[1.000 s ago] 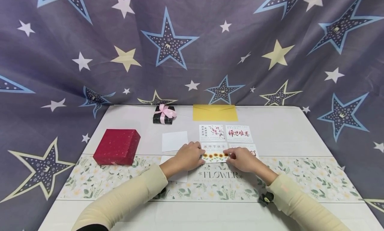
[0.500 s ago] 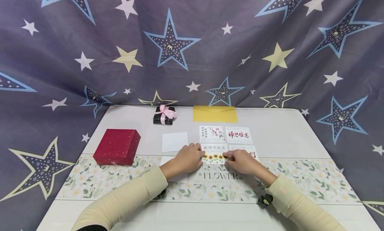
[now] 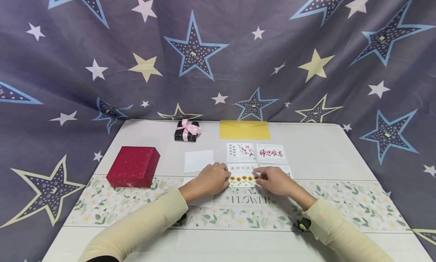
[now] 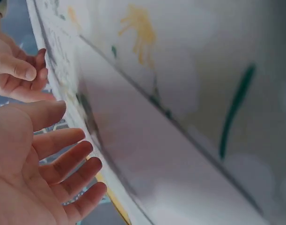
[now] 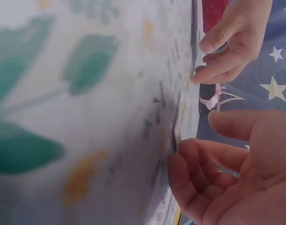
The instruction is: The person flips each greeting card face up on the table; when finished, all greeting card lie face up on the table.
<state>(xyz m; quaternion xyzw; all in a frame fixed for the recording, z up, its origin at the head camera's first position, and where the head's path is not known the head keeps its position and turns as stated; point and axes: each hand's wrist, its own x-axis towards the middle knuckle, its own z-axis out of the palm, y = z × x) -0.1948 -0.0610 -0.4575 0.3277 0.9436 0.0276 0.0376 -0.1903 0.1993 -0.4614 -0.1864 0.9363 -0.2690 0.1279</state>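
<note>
A small card with a sunflower row lies flat on the table, front left in a block of printed cards. My left hand is at its left edge, fingers loosely extended; in the left wrist view the left hand has its thumb apart from the fingers. My right hand touches the card's right edge with its fingertips and partly covers the card with red lettering beside it. Bent fingers show in the right wrist view, the thumb apart. Behind lie a plum-blossom card and a red-calligraphy card.
Blank white cards lie left of the block, one partly under my left forearm. A red box stands at the left. Farther back are a black gift box with pink ribbon and a yellow envelope. A starry curtain hangs behind.
My right fingertips have shifted slightly left along the sunflower card's edge. The left hand stays nearly in place, and the other cards keep their arrangement.
</note>
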